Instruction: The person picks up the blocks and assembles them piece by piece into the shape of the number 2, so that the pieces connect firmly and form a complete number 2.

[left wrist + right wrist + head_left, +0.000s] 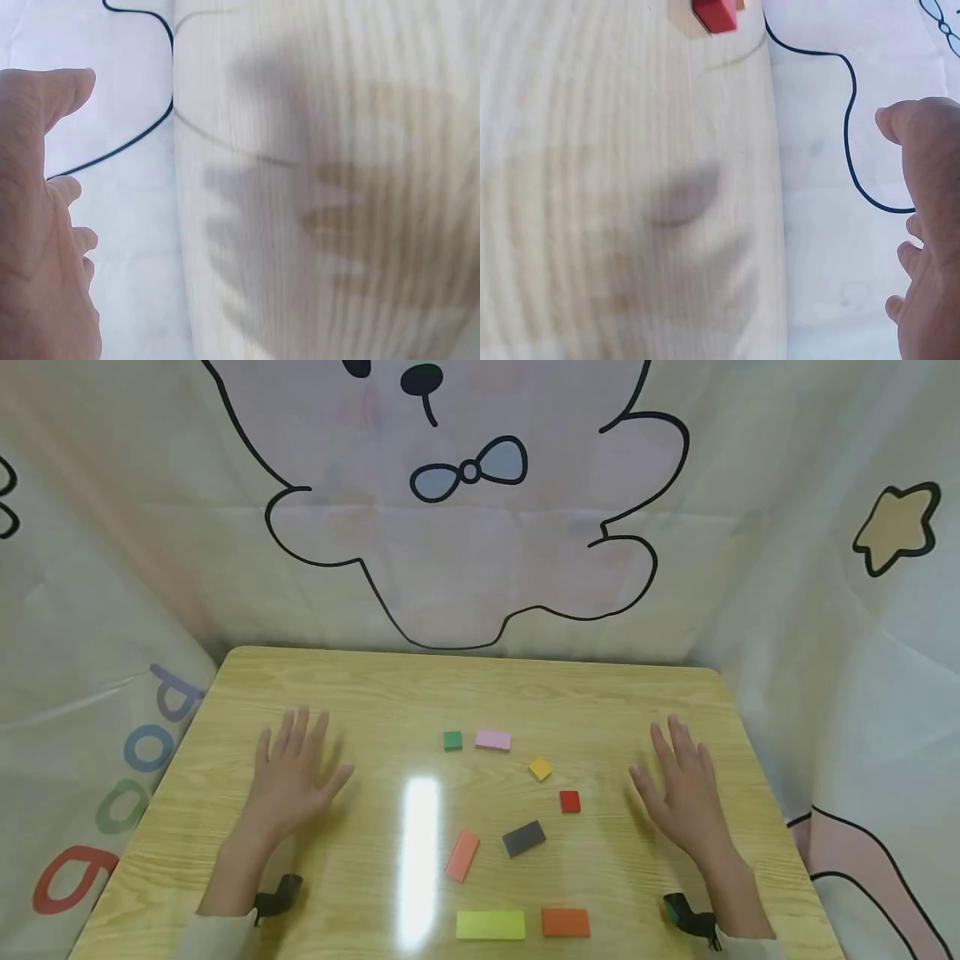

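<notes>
My left hand hovers palm down over the left part of the wooden table, fingers spread and holding nothing. Over the right part, my right hand is spread the same way, also without anything in it. Between them lie several flat coloured blocks: a green square, a pink block, a yellow square, a red square, a dark grey block, a salmon block, a lime-green long block and an orange block. Nearest the right hand is the red square, seen in the right wrist view too.
The wooden table meets a printed cloth at the back and sides. A bright glare streak falls on the tabletop left of the blocks. Black wrist cameras sit at the left wrist and the right wrist.
</notes>
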Motion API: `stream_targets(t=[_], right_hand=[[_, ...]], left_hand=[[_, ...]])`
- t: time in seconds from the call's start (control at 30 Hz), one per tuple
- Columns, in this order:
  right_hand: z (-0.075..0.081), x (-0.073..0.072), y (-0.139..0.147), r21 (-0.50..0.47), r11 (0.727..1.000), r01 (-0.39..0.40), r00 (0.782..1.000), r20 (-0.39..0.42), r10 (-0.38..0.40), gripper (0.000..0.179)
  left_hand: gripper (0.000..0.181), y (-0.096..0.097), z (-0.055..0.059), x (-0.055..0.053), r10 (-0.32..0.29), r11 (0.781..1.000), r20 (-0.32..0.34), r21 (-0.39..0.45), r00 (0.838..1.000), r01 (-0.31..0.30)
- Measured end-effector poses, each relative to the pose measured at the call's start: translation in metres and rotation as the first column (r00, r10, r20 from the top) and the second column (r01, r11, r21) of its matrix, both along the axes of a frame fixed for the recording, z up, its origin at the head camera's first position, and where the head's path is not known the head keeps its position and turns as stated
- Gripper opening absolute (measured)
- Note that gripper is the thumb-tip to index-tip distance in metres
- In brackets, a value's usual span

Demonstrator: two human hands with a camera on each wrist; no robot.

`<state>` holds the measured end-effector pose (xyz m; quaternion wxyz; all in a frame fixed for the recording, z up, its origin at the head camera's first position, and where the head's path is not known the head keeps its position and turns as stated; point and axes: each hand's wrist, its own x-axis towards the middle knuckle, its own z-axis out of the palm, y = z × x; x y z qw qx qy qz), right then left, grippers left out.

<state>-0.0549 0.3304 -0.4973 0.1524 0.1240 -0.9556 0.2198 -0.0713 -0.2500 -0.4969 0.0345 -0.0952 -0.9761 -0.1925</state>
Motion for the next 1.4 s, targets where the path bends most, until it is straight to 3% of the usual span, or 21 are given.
stream_targets(t=[0.3,0.6,0.77,0.87,1.07,1.3,1.4], right_hand=[[-0.013,0.023,-0.019,-0.052,0.999,-0.015,0.999,0.036,0.017,0.076],[-0.019,0.059,-0.045,-0.125,0.991,-0.05,0.998,0.03,0.054,0.063],[-0.026,0.076,-0.058,-0.126,0.99,-0.056,0.996,0.057,0.064,0.059],[-0.027,0.085,-0.064,-0.118,0.992,-0.049,0.994,0.088,0.06,0.055],[-0.028,0.103,-0.071,-0.087,0.995,-0.038,0.994,0.097,0.047,0.046],[-0.031,0.121,-0.079,-0.086,0.996,-0.039,0.989,0.139,0.051,0.039],[-0.033,0.125,-0.083,-0.059,0.998,-0.036,0.985,0.166,0.045,0.037]], left_hand=[[0.088,0.024,-0.01,0.021,-0.06,0.998,-0.04,-0.011,0.997,0.06],[0.087,0.067,-0.02,0.06,-0.166,0.986,-0.074,0.016,0.983,0.168],[0.082,0.084,-0.028,0.075,-0.227,0.973,-0.091,0.02,0.97,0.229],[0.078,0.093,-0.032,0.082,-0.269,0.96,-0.139,0.039,0.953,0.277],[0.061,0.111,-0.036,0.093,-0.337,0.92,-0.28,0.105,0.899,0.378],[0.054,0.13,-0.038,0.109,-0.402,0.888,-0.285,0.112,0.87,0.447],[0.051,0.136,-0.042,0.115,-0.43,0.87,-0.304,0.112,0.85,0.48]])
